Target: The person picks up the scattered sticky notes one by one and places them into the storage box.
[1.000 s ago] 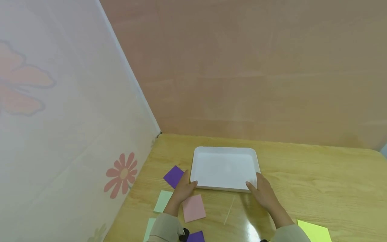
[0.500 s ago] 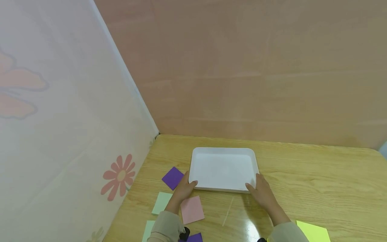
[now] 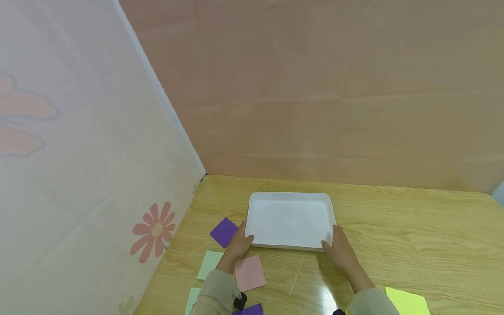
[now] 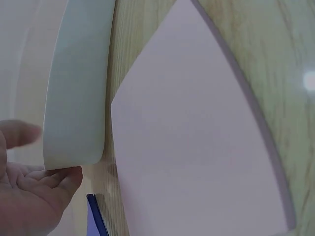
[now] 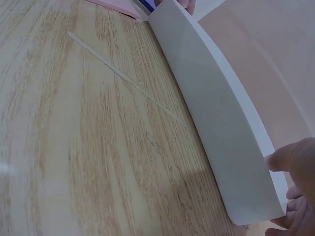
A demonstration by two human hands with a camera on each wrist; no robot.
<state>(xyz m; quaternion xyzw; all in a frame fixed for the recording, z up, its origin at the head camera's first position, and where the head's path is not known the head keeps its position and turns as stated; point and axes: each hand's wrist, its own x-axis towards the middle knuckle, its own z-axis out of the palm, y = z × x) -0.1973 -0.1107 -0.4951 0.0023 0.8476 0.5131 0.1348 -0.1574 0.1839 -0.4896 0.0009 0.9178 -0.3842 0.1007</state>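
Note:
A shallow white rectangular tray (image 3: 291, 218) with rounded corners lies toward the back of the wooden table. My left hand (image 3: 239, 245) holds its near left corner, the thumb at the rim and the other fingers along the outer side. At the near right corner, my right hand (image 3: 341, 251) grips the tray in the same way. The right wrist view shows the tray's front wall (image 5: 211, 98) low along the table, with the right thumb (image 5: 280, 160) over the rim. Inside, the tray holds nothing. A pink sticky-note pad (image 3: 250, 273) lies beside the left wrist.
A purple pad (image 3: 224, 232) lies left of the tray. Green pads (image 3: 210, 264) and another purple pad (image 3: 252, 310) are around the left forearm. A yellow pad (image 3: 407, 301) sits near the right sleeve. A flowered wall (image 3: 98, 175) bounds the left; a brown one (image 3: 315, 87) the back.
The head view has shifted slightly, moving the whole scene a little. Both hands stay on the tray's corners, and the tray keeps its place among the pads.

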